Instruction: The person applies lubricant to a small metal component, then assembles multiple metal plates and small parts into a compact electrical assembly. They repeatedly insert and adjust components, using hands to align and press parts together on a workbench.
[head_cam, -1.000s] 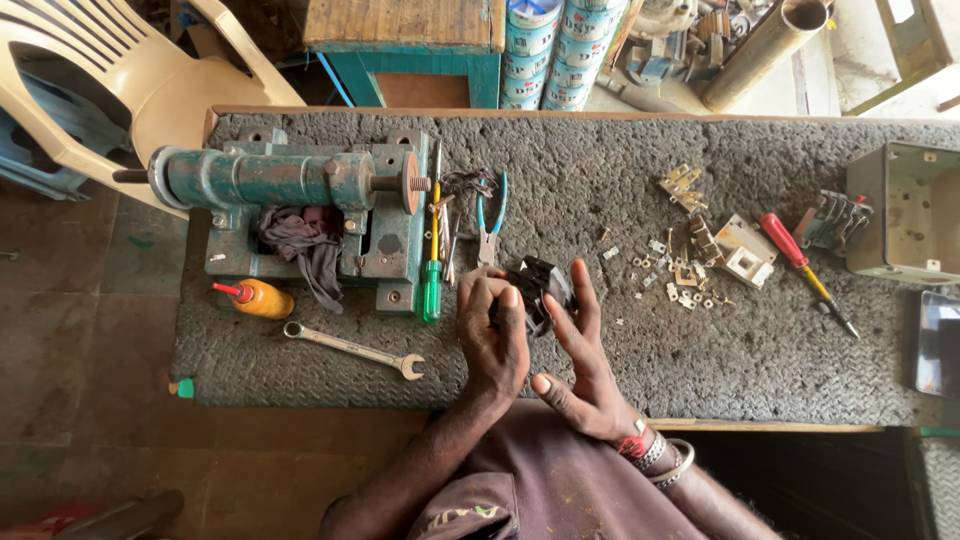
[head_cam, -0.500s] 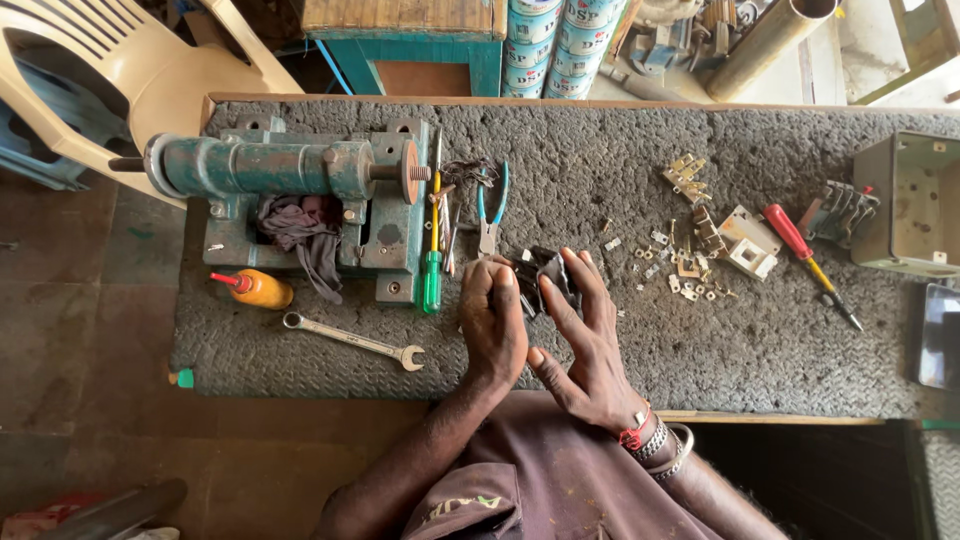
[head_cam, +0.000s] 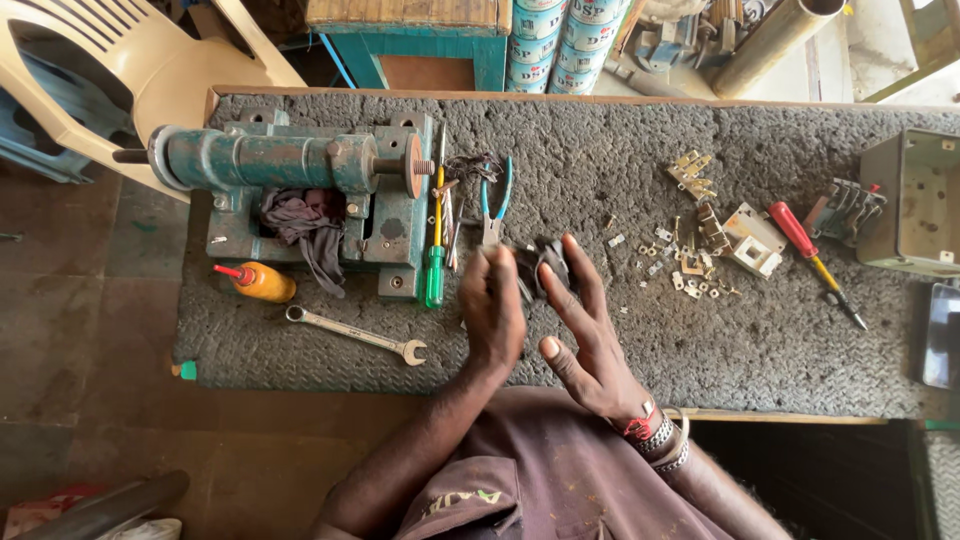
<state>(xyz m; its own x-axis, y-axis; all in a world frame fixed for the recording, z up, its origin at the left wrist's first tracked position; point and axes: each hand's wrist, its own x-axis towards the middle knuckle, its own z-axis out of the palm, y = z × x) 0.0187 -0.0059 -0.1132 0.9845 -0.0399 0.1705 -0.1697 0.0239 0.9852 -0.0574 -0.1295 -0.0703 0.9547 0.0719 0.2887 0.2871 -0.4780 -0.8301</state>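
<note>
small dark part (head_cam: 548,262), half hidden between hands

Soft, even daylight covers the bench (head_cam: 640,330), brightest beyond its far right corner, where the ground washes out pale. Shadows are short and faint; the green bench vise (head_cam: 300,190) casts a dim one on its near side. The floor left of the bench lies darker. The picture is sharp at centre, with wide-angle bending toward the edges. No glare.
</note>
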